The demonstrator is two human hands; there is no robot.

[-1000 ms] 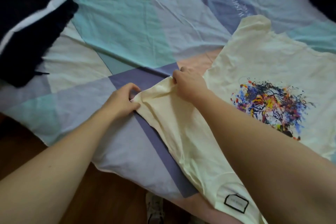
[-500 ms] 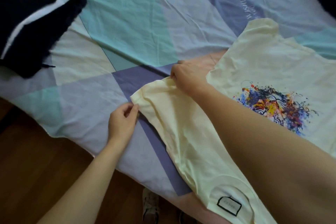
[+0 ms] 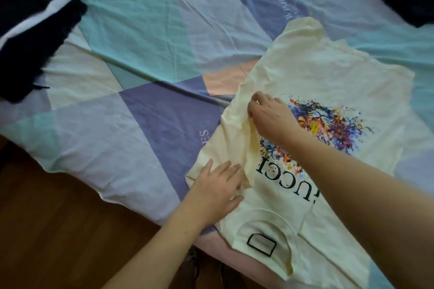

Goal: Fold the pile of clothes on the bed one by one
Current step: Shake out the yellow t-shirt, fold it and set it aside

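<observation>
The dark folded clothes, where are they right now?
The dark folded clothes lie at the head view's top left on the patchwork bedsheet, well left of the cream T-shirt.

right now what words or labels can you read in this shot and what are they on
"UCCI", upside down in black, on the cream t-shirt; the first letter hides under the right hand's forearm.
"ES", pale letters on the patchwork bedsheet; the rest is covered.
Pale lettering higher on the bedsheet: too blurred.
Neck label: black outline, text too small.

Cream T-shirt [image 3: 328, 73], multicoloured print; pastel patchwork sheet [image 3: 145, 19].
</observation>
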